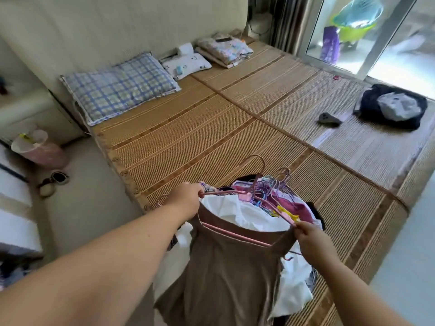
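Above bamboo mat [211, 128], left hand [186, 203], right hand [310, 238] fingers pinch pink hanger [235, 234] ends.

Pillow [120, 87]: upper left, on mat [211, 128].
Folded bedding [224, 51]: top centre, right of pillow.
Clothes heap [392, 107]: right edge, on mat.
Hangers [266, 195]: lower centre, before mat.
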Demonstrator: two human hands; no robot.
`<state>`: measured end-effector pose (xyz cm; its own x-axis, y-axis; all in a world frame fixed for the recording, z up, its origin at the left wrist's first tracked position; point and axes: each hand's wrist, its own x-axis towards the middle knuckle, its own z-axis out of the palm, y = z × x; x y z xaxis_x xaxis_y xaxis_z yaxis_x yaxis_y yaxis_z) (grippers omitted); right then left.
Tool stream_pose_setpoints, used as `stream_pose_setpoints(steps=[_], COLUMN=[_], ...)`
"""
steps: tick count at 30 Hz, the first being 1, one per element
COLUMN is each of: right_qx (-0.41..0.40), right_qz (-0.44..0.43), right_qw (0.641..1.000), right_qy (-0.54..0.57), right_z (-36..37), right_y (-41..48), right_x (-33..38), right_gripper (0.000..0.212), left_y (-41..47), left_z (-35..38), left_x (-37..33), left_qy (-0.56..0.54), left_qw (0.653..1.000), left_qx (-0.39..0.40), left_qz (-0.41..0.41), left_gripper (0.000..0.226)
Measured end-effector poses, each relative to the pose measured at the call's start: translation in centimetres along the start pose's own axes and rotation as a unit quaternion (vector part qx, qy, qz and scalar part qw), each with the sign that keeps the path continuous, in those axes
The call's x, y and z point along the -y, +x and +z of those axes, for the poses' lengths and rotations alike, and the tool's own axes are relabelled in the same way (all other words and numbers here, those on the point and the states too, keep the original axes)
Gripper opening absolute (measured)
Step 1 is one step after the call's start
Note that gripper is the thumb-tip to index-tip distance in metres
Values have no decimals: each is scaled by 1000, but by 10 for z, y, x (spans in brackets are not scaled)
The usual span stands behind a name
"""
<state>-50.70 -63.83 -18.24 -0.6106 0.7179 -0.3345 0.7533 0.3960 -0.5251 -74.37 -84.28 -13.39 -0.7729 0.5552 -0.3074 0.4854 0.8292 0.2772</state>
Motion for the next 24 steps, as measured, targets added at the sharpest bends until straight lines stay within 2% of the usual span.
stream_pose_setpoints(steps=[6, 10, 14, 16, 21, 24], right_qx=[47, 77, 111, 137, 152, 148], right_qz=[34, 25, -91, -156, -341, -445], right_qw=[998, 995, 986, 971, 918, 875], right_qy=[5, -53, -79, -119, -133, -121], right_z=[32, 43, 51, 52, 50, 52], right_y=[60, 71, 66, 60, 32, -3], right_x=[-13, -11, 23, 55, 174, 255], right_gripper=[23, 50, 48, 53, 51, 50], left_y=[47, 51, 26, 10, -43, -89], left_z=[42, 62, 54, 34, -45, -92], left_x=[5, 1, 1, 8, 46, 80], left_qy=[-2, -48, -38, -29, -63, -71], left_qw=[999, 998, 998, 999, 996, 987], left_qx=[19, 13, 40, 26, -60, -132], left_qz=[-40, -41, 1, 7, -27, -53], left_gripper=[33, 48, 55, 55, 55, 54])
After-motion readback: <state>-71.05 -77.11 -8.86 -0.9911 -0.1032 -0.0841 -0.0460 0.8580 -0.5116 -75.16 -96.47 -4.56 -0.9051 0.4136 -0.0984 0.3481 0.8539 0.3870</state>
